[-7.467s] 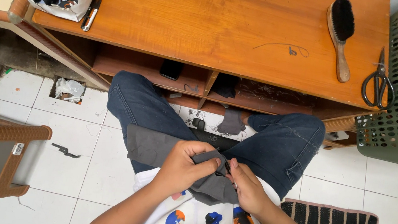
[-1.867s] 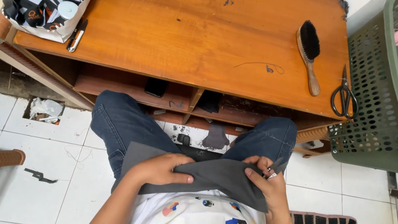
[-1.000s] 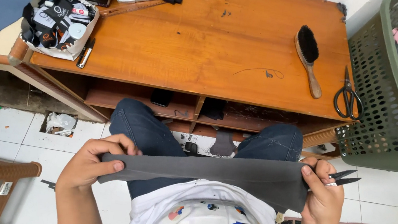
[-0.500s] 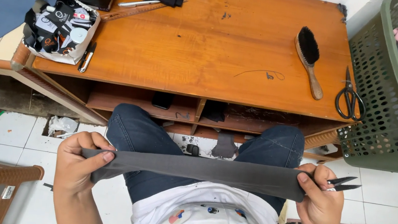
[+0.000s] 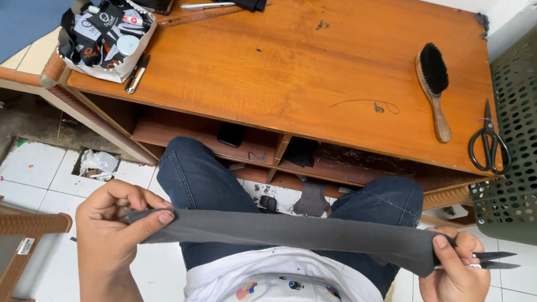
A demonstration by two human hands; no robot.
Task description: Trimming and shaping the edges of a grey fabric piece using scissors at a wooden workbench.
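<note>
Grey cloth strip (image 5: 286, 232) is pulled out flat across the lap, its long axis running from nine o'clock to three o'clock, level with the knees and just below the front edge of the wooden table (image 5: 293, 58). Left hand (image 5: 116, 221) pinches the nine o'clock end, thumb on top and fingers curled under, closed tight on the fabric. Right hand (image 5: 461, 277) grips the three o'clock end the same way, and small snips (image 5: 491, 259) poke out of that fist, blades pointing to three o'clock, away from the cloth. So the blades sit at the right-hand end only. Up at one o'clock on the table lie a brush (image 5: 435, 86) and black scissors (image 5: 488, 140), well apart from both hands.
</note>
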